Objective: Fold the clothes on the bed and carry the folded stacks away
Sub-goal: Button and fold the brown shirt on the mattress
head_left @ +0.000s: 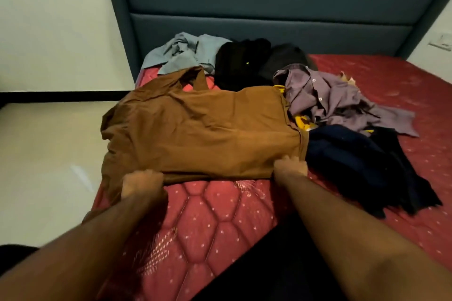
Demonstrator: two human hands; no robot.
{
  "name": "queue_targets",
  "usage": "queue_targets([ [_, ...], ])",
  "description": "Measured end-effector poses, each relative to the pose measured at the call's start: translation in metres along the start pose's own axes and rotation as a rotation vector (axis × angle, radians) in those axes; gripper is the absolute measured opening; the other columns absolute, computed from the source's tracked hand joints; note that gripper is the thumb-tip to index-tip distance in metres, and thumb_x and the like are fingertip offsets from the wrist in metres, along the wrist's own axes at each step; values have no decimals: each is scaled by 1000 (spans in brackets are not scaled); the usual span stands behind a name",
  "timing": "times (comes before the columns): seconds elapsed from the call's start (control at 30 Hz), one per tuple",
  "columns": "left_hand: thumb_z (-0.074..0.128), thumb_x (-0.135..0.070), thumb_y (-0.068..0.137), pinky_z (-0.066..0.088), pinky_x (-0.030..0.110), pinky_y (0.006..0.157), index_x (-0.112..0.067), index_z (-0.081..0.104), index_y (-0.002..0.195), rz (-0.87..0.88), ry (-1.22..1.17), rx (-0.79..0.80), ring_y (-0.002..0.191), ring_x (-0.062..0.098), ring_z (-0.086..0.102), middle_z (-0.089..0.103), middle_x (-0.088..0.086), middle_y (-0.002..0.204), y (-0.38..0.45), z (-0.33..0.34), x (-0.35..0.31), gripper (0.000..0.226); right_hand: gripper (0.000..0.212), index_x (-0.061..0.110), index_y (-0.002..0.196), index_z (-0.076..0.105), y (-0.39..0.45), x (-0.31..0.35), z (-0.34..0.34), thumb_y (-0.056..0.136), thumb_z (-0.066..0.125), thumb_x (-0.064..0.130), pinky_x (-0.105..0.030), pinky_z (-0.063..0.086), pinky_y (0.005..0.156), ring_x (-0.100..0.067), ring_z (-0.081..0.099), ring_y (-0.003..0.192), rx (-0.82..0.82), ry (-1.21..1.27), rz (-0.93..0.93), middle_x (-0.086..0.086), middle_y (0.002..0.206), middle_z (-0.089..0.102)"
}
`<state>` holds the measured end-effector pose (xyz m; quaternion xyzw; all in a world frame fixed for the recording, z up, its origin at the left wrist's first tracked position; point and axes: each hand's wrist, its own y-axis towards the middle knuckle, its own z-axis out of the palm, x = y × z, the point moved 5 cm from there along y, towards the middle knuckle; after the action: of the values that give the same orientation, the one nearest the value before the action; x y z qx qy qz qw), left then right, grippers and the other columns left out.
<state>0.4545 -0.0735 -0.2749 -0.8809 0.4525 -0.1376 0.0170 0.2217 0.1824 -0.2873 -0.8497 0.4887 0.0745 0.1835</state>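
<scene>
Here both hands, left (141, 182) and right (291, 166), grip brown garment (195, 127) on red mattress (220, 222) before teal headboard (269, 7).

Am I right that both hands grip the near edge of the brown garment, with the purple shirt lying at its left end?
Not quite. In the head view the left hand and right hand do grip the brown garment's near edge, but the purple shirt lies at its right end, not its left.

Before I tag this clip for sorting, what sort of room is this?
Most likely a bedroom: a red quilted mattress, a padded teal headboard against the wall, and loose clothes on the mattress, among them a brown garment gripped by both hands.
</scene>
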Motion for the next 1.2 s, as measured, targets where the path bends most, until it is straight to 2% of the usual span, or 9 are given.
queue_targets([
  [0.13, 49, -35, 91, 49, 37, 82, -25, 46, 125, 73, -70, 88, 112, 27, 59, 50, 3, 124, 17, 2, -9, 35, 30, 18, 123, 57, -1, 11, -4, 96, 42, 23, -38, 39, 100, -26, 49, 124, -33, -30, -166, -6, 131, 55],
  [0.27, 39, -23, 96, 51, 41, 80, -23, 41, 134, 83, -114, 90, 106, 29, 63, 47, 6, 122, 17, 20, -7, 38, 26, 18, 117, 59, -2, 12, -6, 97, 43, 21, -35, 43, 94, -25, 57, 118, -13, 41, -160, -5, 128, 59],
  [0.37, 34, -20, 98, 51, 44, 75, -31, 21, 150, 94, -131, 64, 98, 33, 64, 37, 6, 125, 14, 29, 4, 54, 26, 19, 117, 58, -4, 4, -14, 96, 42, 18, -34, 45, 91, -25, 60, 115, -73, 78, -100, -4, 126, 60],
  [0.5, 41, -18, 96, 52, 46, 70, -33, 2, 154, 132, -141, 59, 89, 33, 66, 30, 6, 123, -8, 37, 3, 71, 28, 21, 119, 53, -10, -8, -23, 96, 37, 15, -34, 43, 90, -22, 61, 112, -190, -24, -40, -1, 122, 63],
  [0.7, 40, -22, 98, 52, 47, 76, -30, -7, 155, 157, -206, 118, 90, 31, 63, 27, 7, 127, -48, 54, -16, 74, 35, 29, 126, 56, -26, -19, -8, 97, 40, 19, -37, 39, 98, -21, 55, 121, 55, -86, 6, 2, 132, 57],
  [0.83, 41, -34, 97, 51, 45, 79, -27, 6, 155, 144, -136, 184, 101, 31, 62, 35, 7, 131, -52, 43, -21, 69, 32, 29, 126, 56, -31, -22, -2, 96, 46, 23, -42, 40, 100, -19, 55, 119, 185, -162, 6, 5, 129, 57],
  [0.97, 43, -63, 88, 47, 41, 92, -27, 49, 135, 158, -116, 103, 117, 27, 54, 54, 4, 127, -25, 13, -24, 60, 33, 19, 128, 54, -21, -25, 6, 95, 48, 23, -40, 45, 94, -28, 55, 118, 211, 164, 90, -8, 133, 54],
  [1.1, 9, -81, 75, 20, 48, 116, -39, 18, 153, 507, -133, 42, 144, 25, 25, 29, 4, 156, 0, 22, -51, 88, 38, 3, 125, 56, -7, -49, 19, 92, 56, 22, -38, 48, 91, -36, 57, 115, 176, 538, 296, -22, 129, 55],
  [1.2, 1, -85, 79, 5, 52, 119, -46, -1, 152, 565, -180, 56, 151, 25, 3, 3, 1, 164, 7, 55, -62, 83, 38, 7, 125, 57, -6, -73, 30, 88, 59, 20, -40, 51, 88, -39, 59, 108, 164, 696, 467, -22, 124, 57],
])
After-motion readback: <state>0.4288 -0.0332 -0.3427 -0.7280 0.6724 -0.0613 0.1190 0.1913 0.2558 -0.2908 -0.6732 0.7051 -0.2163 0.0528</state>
